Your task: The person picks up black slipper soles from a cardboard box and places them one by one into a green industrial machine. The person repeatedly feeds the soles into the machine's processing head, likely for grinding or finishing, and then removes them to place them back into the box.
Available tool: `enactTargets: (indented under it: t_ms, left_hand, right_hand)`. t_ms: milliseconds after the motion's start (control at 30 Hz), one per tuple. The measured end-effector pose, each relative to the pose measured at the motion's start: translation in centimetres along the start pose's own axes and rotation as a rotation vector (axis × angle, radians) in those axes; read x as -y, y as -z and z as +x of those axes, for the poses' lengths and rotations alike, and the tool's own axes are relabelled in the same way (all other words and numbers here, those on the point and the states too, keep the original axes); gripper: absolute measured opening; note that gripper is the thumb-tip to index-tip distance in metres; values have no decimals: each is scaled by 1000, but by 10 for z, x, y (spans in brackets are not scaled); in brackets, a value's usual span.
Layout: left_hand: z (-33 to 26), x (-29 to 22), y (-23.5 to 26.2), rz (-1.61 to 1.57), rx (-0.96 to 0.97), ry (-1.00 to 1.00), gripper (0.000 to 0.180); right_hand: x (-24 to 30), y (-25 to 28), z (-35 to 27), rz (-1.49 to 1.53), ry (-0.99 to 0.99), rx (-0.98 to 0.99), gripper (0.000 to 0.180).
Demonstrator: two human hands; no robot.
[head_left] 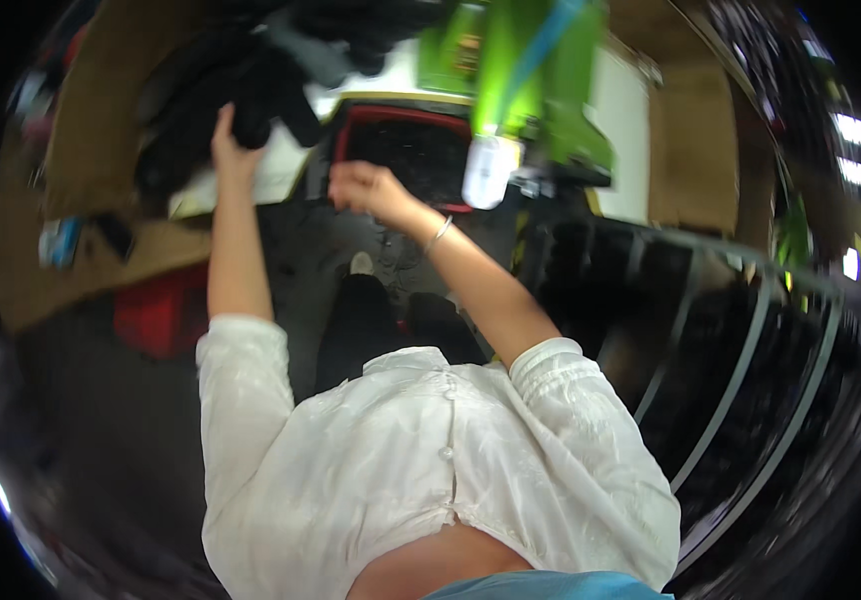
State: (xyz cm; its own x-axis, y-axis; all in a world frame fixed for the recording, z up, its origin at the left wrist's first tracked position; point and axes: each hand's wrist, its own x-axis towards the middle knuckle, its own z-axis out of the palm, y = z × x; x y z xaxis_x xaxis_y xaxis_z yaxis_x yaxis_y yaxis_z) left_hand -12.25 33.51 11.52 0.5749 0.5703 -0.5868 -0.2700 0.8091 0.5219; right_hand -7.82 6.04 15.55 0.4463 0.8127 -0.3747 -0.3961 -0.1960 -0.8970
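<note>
My left hand [236,150] reaches into a heap of black, soft-looking pieces [241,85] at the far left. It appears closed on one black piece; one finger shows along the side, the others are hidden. My right hand [376,190] is in front of the red-rimmed dark bin [466,150], near the middle. Its fingers are curled together and blurred, and what they hold, if anything, cannot be made out. Right of the bin stands a bright green machine [581,120] with a blue strip [541,45] and a white rounded part [491,172] at its front.
Brown cardboard panels stand at the left [96,110] and right [691,150] of the work surface. A small blue-and-white item [61,242] and a dark flat object [113,236] lie at left. Below is a red container [159,312]. A metal rack [741,370] stands at right.
</note>
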Motion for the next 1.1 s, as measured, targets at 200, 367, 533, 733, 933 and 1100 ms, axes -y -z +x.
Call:
enactTargets:
  t_ms: [200,367,533,733,933,1100]
  left_hand:
    - [-53,102,21,647,-357,-361,89]
    - [-103,263,90,1533,148,-618,50]
    - [-207,458,-31,1480,741,177,41]
    - [-312,705,-232,1373,998,252,80]
    - [-334,827,-278,1624,911,424,94]
    - [-374,838,-249,1634,904,292,75]
  right_hand:
    - [-180,122,-250,183,-740,-647,61]
    - [-252,206,-473,940,-402,-1311,60]
    - [-228,311,-559,1134,117,-1584,84]
    - [-260,442,-572,1189,307,-1778,52]
    - [-273,487,-572,1342,307,-1727,51]
    - [-274,485,-570,1398,302,-1684,50]
